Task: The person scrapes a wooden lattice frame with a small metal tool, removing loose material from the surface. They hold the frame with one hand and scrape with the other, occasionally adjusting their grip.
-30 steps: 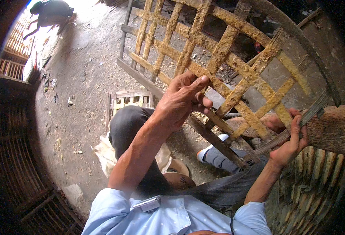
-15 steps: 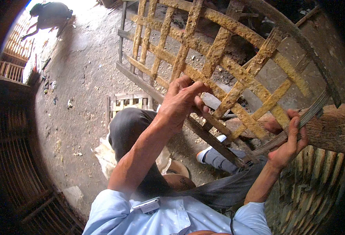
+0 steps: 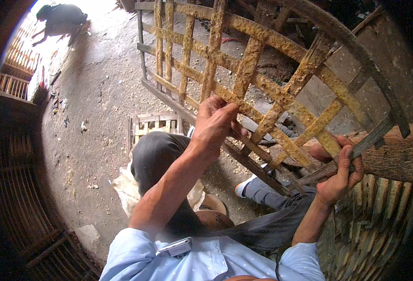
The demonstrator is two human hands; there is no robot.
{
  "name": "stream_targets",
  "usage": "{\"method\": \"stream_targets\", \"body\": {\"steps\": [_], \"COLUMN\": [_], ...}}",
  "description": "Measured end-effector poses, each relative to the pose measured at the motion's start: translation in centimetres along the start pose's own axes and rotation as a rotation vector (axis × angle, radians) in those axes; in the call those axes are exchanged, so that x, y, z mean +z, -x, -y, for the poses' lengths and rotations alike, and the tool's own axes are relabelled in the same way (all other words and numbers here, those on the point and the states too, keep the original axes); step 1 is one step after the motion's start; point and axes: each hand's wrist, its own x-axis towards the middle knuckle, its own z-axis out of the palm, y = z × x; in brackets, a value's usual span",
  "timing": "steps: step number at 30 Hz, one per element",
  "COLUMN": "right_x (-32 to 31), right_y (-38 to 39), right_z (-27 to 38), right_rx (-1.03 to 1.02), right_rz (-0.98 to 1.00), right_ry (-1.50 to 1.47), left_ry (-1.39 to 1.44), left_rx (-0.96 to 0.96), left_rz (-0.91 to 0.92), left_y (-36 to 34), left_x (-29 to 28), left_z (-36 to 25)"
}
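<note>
A large wooden lattice frame (image 3: 268, 79), its flat strips crusted with yellowish residue, is held tilted in front of me. My left hand (image 3: 214, 125) is closed at its near edge, fingers curled around a lower strip and partly hidden behind it. Whether those fingers also hold something small cannot be made out. At the near right corner my right hand (image 3: 340, 175) grips the grey edge bar, thumb on top and fingers beyond it. The near part of the frame hangs over my trousered leg (image 3: 272, 225).
A smaller lattice piece (image 3: 156, 125) lies on the gritty floor (image 3: 94, 154) beyond my knee, near a pale sack (image 3: 127, 185). Slatted panels stand at left (image 3: 16, 187) and lower right (image 3: 379, 210). A thick wooden block (image 3: 394, 152) sits at right. Another person (image 3: 61, 19) bends over far left.
The lattice frame has shifted slightly left and tilted a little. Both my hands have moved with it, keeping their grip.
</note>
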Motion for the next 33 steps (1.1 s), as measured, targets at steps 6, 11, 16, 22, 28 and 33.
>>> {"method": "stream_targets", "body": {"steps": [6,11,16,22,28,33], "right_x": [-0.3,-0.1,-0.8,-1.0,-0.4,-0.4], "right_y": [-0.6,-0.8,-0.3,-0.2,-0.4,-0.2], "right_z": [0.0,0.5,-0.4,-0.6,0.2,-0.8], "right_rx": [0.051,0.225,0.092,0.009,0.166,0.063], "right_rz": [-0.056,-0.033,-0.015,0.031,-0.030,-0.069], "right_ry": [0.042,-0.072,0.049,0.093,-0.015,0.007], "left_ry": [0.007,-0.063,-0.041,0.082,0.084,-0.049], "left_rx": [-0.004,0.007,0.025,0.014,0.001,-0.017], "left_rz": [0.133,0.131,0.073,0.020,0.160,0.081], "left_y": [-0.1,-0.4,-0.1,0.1,-0.1,-0.1], "left_x": [-0.3,-0.3,-0.1,0.1,-0.3,0.1], "left_z": [-0.4,-0.4,-0.4,-0.2,-0.2,-0.5]}}
